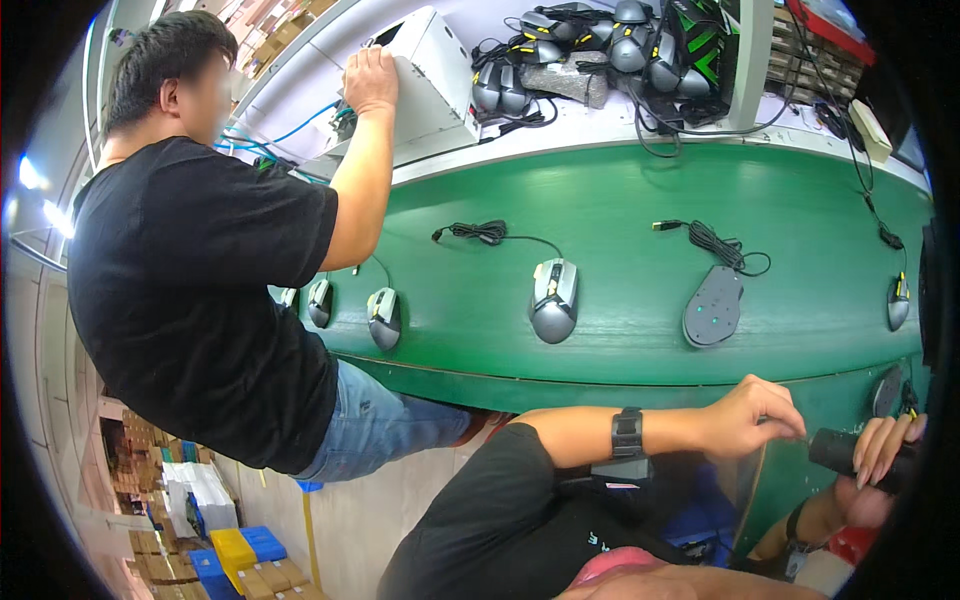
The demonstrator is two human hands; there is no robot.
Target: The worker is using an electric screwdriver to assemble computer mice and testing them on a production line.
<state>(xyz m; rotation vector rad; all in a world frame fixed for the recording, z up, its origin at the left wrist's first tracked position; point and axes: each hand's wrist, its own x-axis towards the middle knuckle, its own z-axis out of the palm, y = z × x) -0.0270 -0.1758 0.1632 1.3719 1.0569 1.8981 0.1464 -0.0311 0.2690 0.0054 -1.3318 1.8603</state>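
Leftward, crates: yellow and blue bins (234, 552) stand on the floor among stacked cartons.
Co-worker: a person in a black T-shirt (200, 220) stands side-on, one hand (371, 80) on a white metal box (430, 115) on the shelf.
Paired mice: two grey mice (384, 318) sit on the green work surface (610, 205), close to the co-worker's arm.
Middle mouse: a silver-grey mouse (554, 305) lies upright, its cord bundled behind it.
Shelf pile: more grey mice (630, 45) are heaped with their black cables.
Flipped mouse: a dark mouse (713, 308) shows its underside, cord coiled above.
My left hand: with a black watch (627, 432) on the wrist, my left hand (750, 418) has its fingers drawn together near the tool's tip; I cannot tell whether they pinch anything.
Black tool: the black cylindrical tool (835, 452) lies in my right hand, its narrow end toward my left fingertips.
My right hand: my right hand (885, 452) wraps its fingers around that tool.
Right edge: a dark grey rounded piece (886, 390) sits just beyond those fingers, and a small-looking grey mouse (898, 302) lies farther back.
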